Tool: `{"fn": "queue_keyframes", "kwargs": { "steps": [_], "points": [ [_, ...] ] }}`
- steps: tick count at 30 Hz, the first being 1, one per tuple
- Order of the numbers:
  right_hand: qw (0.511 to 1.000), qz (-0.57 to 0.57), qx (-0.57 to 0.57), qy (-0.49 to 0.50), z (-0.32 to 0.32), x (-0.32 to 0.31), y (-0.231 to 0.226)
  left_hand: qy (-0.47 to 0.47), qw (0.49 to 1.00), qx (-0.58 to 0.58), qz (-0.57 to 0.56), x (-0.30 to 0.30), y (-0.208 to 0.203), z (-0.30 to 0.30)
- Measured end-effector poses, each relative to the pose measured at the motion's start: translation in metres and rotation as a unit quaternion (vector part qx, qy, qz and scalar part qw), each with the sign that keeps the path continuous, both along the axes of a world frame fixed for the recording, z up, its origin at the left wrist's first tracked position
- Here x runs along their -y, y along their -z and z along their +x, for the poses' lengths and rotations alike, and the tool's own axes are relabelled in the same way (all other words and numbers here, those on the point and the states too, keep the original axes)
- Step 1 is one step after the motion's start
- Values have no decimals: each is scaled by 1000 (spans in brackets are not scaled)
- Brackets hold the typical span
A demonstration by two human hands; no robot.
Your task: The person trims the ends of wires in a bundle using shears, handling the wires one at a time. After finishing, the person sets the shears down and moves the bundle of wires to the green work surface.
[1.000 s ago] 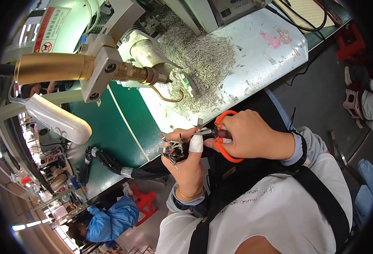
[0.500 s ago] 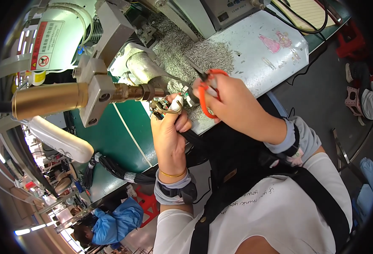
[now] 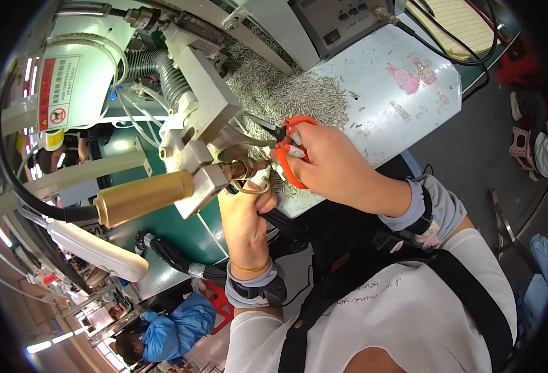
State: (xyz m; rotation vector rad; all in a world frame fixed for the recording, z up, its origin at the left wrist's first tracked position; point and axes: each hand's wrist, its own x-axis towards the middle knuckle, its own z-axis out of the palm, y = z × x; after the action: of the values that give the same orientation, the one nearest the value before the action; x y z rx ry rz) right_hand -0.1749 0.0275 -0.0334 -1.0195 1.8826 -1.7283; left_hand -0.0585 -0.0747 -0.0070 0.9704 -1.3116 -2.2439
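My left hand (image 3: 246, 214) is closed round a small wired circuit board, largely covered by the soldering head; a white-and-green bit (image 3: 279, 168) shows beyond the fingers. A black cable (image 3: 284, 225) trails away from this hand. The gold-coloured soldering iron (image 3: 146, 198), clamped in a metal block, reaches its tip just over the work. Orange-handled scissors (image 3: 299, 180) are in my right hand (image 3: 342, 165), fingers through the loops. Their blades stand apart, pointing left toward the metal arm above the board.
Many small silver metal pieces (image 3: 305, 96) cover the plate (image 3: 379, 93) behind my hands. A grey control box (image 3: 348, 25) stands at the back. A black cable bundle (image 3: 177, 255) lies on the green table at left. Someone in blue (image 3: 177, 326) sits beyond the table, lower left.
The soldering head has swung right and toward me, now covering much of the board. The scissors have turned and shifted slightly left, and their blades have spread.
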Motion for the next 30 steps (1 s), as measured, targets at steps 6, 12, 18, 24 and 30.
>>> {"fn": "queue_keyframes", "kwargs": {
  "steps": [6, 12, 18, 24, 30],
  "points": [
    [999, 31, 8, -9, -1, -2, -3, 5, 1000, -5, -3, -1, 0, 0],
    [996, 27, 74, -34, 1, -10, -9, 21, 1000, 14, -10, -6, -7, 3],
    [997, 6, 70, -22, 9, -26, -6, -44, 998, 35, 10, -38, -21, 19],
    [982, 40, -153, -105, 26, -46, -30, 43, 978, 89, -184, -57, -11, 42],
    [993, 13, 19, -117, 21, -46, -12, 37, 999, -11, -20, -55, -7, 44]
  ]
}}
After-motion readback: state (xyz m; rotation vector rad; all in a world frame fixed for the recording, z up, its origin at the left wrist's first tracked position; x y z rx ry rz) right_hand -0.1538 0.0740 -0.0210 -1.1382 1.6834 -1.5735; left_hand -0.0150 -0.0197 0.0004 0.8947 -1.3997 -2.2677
